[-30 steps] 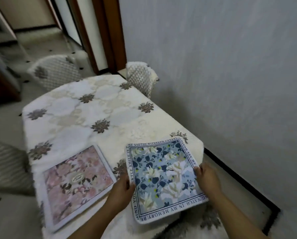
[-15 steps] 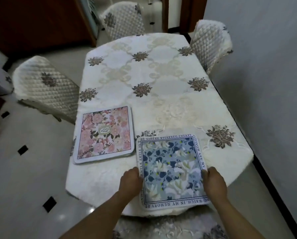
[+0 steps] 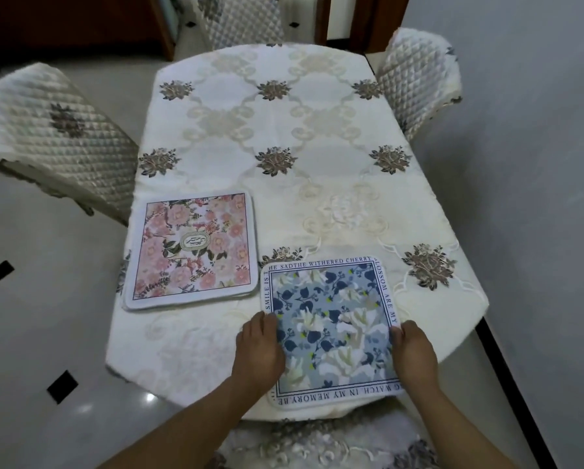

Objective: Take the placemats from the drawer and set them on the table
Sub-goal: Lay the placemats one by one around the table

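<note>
Fingers (image 3: 267,324) of the left hand (image 3: 258,353) and right hand (image 3: 414,353) curl over opposite side edges of the blue placemat (image 3: 331,328), now squared up and flat at the near end of the table (image 3: 317,137). Half a second back it sat slightly askew. Just left of it lies the pink placemat (image 3: 192,248), apparently a small stack. Release looks next.
</note>
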`<state>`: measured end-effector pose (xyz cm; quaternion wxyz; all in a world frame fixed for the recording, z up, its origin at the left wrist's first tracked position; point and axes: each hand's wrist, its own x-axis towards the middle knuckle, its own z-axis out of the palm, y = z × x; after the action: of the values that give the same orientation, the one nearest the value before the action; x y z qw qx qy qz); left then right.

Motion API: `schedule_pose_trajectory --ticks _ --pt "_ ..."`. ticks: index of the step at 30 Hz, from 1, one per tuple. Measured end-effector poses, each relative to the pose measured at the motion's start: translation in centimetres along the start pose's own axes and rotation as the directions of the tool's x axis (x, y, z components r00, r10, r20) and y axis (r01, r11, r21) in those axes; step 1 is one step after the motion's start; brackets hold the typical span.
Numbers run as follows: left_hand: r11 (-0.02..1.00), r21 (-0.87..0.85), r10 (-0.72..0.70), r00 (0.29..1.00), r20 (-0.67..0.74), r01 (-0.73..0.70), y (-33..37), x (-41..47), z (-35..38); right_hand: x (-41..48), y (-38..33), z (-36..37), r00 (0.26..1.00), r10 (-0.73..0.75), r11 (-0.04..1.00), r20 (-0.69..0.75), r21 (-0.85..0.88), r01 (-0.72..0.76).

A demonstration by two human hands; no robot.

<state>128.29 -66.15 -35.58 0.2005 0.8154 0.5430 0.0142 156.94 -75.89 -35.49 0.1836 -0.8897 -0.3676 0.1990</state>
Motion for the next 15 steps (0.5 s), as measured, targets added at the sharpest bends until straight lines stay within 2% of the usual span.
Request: schedule_pose_trajectory --ticks 2,4,6,7,9,11,13,15 --pt "0.999 0.032 -0.008 1.0 0.012 0.008 0.2 -0.4 0.8 0.3 0.3 0.3 1.0 -0.01 0.999 0.022 -0.049 0.012" --pt "0.998 0.061 -0.026 0.999 0.018 0.025 0.7 -0.7 1.4 0.0 0.5 0.4 0.995 -0.057 0.995 -0.084 -0.09 0.05" --pt "0.996 0.088 -0.012 1.0 -0.007 0.013 1.7 -0.8 1.9 -0.6 0.2 0.3 0.957 -0.169 0.982 -0.237 -0.125 0.143" --pt "0.995 0.104 0.002 1.0 -0.008 -0.001 2.3 -0.9 2.2 -0.9 -0.2 0.5 0.932 -0.283 0.955 -0.226 -0.156 0.252" --pt "0.993 0.114 0.042 0.999 0.004 -0.042 3.5 -1.1 2.9 -1.9 -1.7 1.8 0.835 -0.548 0.824 -0.048 -0.204 0.529" --pt "0.983 0.125 0.133 0.99 0.046 -0.137 5.0 -1.3 4.4 -2.9 -2.5 3.8 0.698 -0.702 0.67 0.144 -0.199 0.715" --pt "0.967 0.126 0.211 0.974 0.08 -0.22 6.4 -1.9 5.6 -3.0 -2.8 5.3 0.605 -0.746 0.576 0.277 -0.188 0.796" --pt "0.97 0.112 0.207 0.976 0.063 -0.213 7.0 -2.3 6.4 -2.7 -2.2 5.9 0.576 -0.735 0.551 0.358 -0.179 0.815"
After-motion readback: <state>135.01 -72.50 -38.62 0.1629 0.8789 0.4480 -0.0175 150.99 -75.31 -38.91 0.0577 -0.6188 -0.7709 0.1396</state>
